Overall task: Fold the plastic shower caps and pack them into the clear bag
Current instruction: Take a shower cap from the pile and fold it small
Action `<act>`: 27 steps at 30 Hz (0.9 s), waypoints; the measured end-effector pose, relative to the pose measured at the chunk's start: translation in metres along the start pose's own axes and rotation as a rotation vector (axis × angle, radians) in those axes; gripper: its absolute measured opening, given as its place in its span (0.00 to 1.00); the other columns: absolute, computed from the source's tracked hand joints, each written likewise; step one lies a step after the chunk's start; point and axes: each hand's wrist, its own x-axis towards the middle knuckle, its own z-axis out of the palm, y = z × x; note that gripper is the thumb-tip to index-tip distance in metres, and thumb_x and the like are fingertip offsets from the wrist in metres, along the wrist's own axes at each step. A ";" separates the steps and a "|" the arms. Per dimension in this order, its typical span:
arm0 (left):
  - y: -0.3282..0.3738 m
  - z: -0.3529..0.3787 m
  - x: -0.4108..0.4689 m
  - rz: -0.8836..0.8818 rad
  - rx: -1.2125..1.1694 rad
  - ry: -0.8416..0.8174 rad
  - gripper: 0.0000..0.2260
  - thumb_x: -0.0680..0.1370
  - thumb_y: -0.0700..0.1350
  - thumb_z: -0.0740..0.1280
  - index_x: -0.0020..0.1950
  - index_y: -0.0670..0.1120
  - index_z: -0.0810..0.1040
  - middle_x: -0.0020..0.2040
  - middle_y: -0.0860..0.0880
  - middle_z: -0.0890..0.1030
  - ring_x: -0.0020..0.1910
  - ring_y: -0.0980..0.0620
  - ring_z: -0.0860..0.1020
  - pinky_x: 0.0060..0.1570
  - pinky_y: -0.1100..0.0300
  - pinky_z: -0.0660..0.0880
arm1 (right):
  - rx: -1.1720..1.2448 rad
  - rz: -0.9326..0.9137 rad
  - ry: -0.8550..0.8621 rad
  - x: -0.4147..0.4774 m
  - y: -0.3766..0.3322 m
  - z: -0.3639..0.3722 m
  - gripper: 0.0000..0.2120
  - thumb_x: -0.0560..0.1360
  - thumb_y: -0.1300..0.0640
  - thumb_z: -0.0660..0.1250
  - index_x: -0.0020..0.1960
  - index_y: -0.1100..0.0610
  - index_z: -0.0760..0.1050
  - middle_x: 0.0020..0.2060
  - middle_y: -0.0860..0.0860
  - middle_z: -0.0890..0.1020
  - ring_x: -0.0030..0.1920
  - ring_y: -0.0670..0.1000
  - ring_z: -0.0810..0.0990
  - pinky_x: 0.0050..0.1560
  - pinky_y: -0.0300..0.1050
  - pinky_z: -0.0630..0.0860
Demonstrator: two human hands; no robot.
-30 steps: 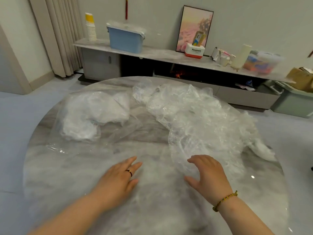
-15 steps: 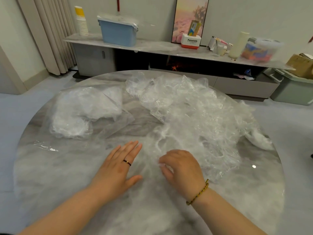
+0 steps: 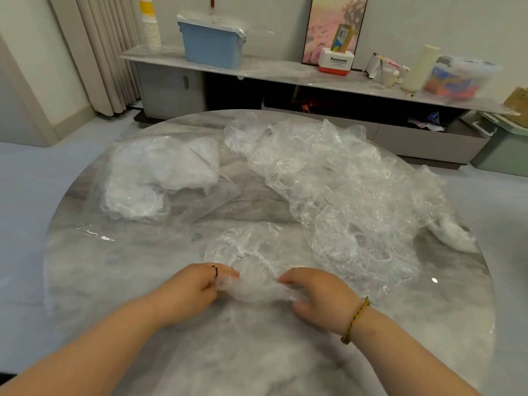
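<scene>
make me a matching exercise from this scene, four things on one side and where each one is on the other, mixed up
Things
1. clear bag
2. loose cap pile
3. blue bin
4. single shower cap

Places
A. on the shelf by the wall
B. gripped between the left hand and right hand
C. right side of the table
D. left side of the table, far from the hands

Pairs: 1-D, 2-C, 3-A, 4-B
</scene>
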 end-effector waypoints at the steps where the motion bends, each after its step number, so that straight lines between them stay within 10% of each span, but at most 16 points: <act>1: 0.001 -0.003 0.000 -0.032 -0.085 -0.014 0.18 0.77 0.33 0.59 0.49 0.57 0.76 0.48 0.71 0.77 0.50 0.70 0.74 0.50 0.81 0.65 | 0.090 0.060 -0.041 -0.001 0.000 -0.003 0.26 0.64 0.43 0.54 0.54 0.54 0.77 0.52 0.50 0.80 0.54 0.49 0.77 0.55 0.37 0.69; 3: 0.004 -0.010 -0.002 -0.078 -0.178 -0.063 0.14 0.78 0.37 0.62 0.46 0.57 0.78 0.45 0.66 0.81 0.46 0.66 0.78 0.48 0.75 0.70 | 0.212 0.129 -0.026 -0.003 0.004 -0.010 0.08 0.68 0.49 0.58 0.37 0.49 0.74 0.37 0.47 0.79 0.41 0.46 0.76 0.45 0.35 0.70; 6: 0.007 -0.020 -0.006 -0.173 -0.292 -0.131 0.12 0.77 0.39 0.64 0.43 0.55 0.81 0.40 0.63 0.83 0.41 0.66 0.79 0.43 0.74 0.72 | 0.377 0.210 -0.087 -0.003 0.012 -0.014 0.17 0.73 0.67 0.58 0.32 0.48 0.70 0.29 0.41 0.76 0.32 0.37 0.75 0.39 0.28 0.70; 10: 0.013 -0.024 -0.006 -0.267 -0.365 -0.116 0.11 0.78 0.38 0.63 0.41 0.48 0.82 0.34 0.55 0.83 0.33 0.61 0.79 0.36 0.70 0.73 | 0.385 0.319 -0.097 0.000 0.017 -0.009 0.11 0.77 0.61 0.60 0.36 0.63 0.70 0.28 0.49 0.71 0.28 0.44 0.70 0.31 0.33 0.65; 15: 0.014 -0.018 0.000 -0.394 -0.293 0.080 0.07 0.78 0.41 0.64 0.41 0.47 0.78 0.30 0.50 0.78 0.24 0.57 0.73 0.26 0.67 0.71 | 0.426 0.445 0.031 0.006 0.011 0.003 0.15 0.78 0.58 0.60 0.32 0.55 0.63 0.27 0.50 0.71 0.25 0.45 0.69 0.28 0.33 0.67; 19: 0.016 -0.015 0.003 -0.395 -0.268 0.290 0.12 0.77 0.40 0.64 0.60 0.47 0.71 0.37 0.50 0.79 0.32 0.55 0.76 0.35 0.65 0.71 | 0.412 0.529 0.107 0.008 0.007 0.009 0.07 0.78 0.57 0.59 0.41 0.53 0.66 0.28 0.50 0.75 0.24 0.47 0.73 0.30 0.39 0.74; 23: 0.026 -0.001 0.005 -0.007 0.404 0.569 0.18 0.79 0.46 0.58 0.69 0.48 0.68 0.62 0.49 0.76 0.59 0.49 0.74 0.59 0.56 0.68 | 0.243 0.529 0.140 0.011 0.006 0.015 0.04 0.78 0.54 0.58 0.49 0.53 0.65 0.28 0.48 0.72 0.31 0.50 0.73 0.39 0.45 0.74; 27: 0.027 0.032 0.014 0.271 0.600 0.418 0.19 0.76 0.52 0.53 0.62 0.48 0.73 0.58 0.47 0.80 0.60 0.53 0.70 0.62 0.55 0.60 | 0.095 0.518 0.147 0.010 -0.002 0.016 0.14 0.78 0.51 0.57 0.62 0.54 0.62 0.29 0.46 0.69 0.28 0.44 0.67 0.29 0.38 0.64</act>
